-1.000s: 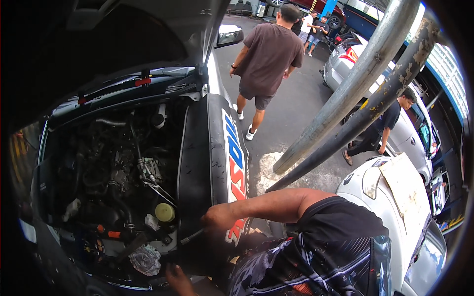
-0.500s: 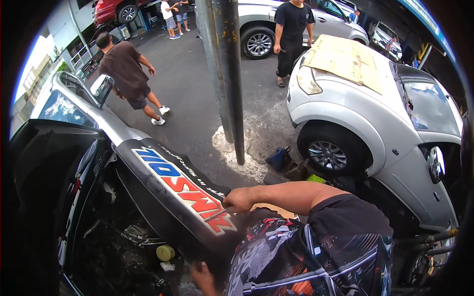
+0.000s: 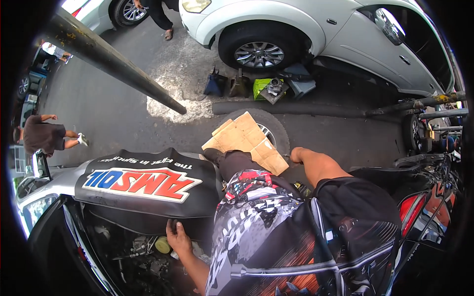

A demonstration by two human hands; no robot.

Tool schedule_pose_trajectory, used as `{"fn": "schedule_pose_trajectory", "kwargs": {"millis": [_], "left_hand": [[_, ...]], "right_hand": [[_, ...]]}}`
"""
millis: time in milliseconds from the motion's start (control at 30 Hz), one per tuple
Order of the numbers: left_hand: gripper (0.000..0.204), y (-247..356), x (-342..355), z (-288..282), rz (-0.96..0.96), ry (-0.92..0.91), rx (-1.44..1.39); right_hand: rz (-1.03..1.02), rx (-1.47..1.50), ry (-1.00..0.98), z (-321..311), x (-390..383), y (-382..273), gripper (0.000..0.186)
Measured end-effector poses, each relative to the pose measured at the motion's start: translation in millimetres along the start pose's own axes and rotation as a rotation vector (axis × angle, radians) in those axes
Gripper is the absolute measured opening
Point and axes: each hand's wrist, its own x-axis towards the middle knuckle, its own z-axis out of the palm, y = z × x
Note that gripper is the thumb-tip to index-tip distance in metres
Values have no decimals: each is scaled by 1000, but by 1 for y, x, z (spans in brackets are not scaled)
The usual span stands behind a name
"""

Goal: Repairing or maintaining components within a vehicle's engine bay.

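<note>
A black fender cover (image 3: 148, 197) with coloured lettering drapes over the front fender of the silver vehicle beside me. My left hand (image 3: 180, 241) rests at the cover's lower edge beside the engine bay (image 3: 148, 259), fingers apart and holding nothing. A round yellowish cap (image 3: 162, 245) lies just left of that hand. Out to the right, my right hand (image 3: 297, 155) is closed, with a short end of a slim tool just showing at its fingers. Close by, a folded piece of cardboard (image 3: 239, 133) lies across a loose wheel (image 3: 278, 129) on the ground.
A metal post (image 3: 123, 74) slants across the upper left. A white vehicle (image 3: 316, 29) stands beyond, with a blue container (image 3: 215, 83), a green container (image 3: 261, 88) and a metal part near its wheel. Pipes (image 3: 429, 102) run at the right. A person (image 3: 42, 133) walks at far left.
My view has swung right and down. My right hand has left the fender cover, carrying the slim tool out to the right near the wheel. My left hand stays by the engine bay.
</note>
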Motion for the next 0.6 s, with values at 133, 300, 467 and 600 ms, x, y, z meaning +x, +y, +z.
{"fn": "schedule_pose_trajectory", "kwargs": {"millis": [133,300,467,600], "left_hand": [[50,8,5,15,18,-87,16],[52,15,5,23,-1,-181,83],[50,8,-3,16,20,-90,-42],[49,-16,-21,9,46,-54,-155]], "right_hand": [[-145,-31,76,25,-2,18,36],[-178,375,176,0,10,-53,30],[-365,328,222,-45,-1,-132,31],[-452,189,282,-62,-17,-168,32]]}}
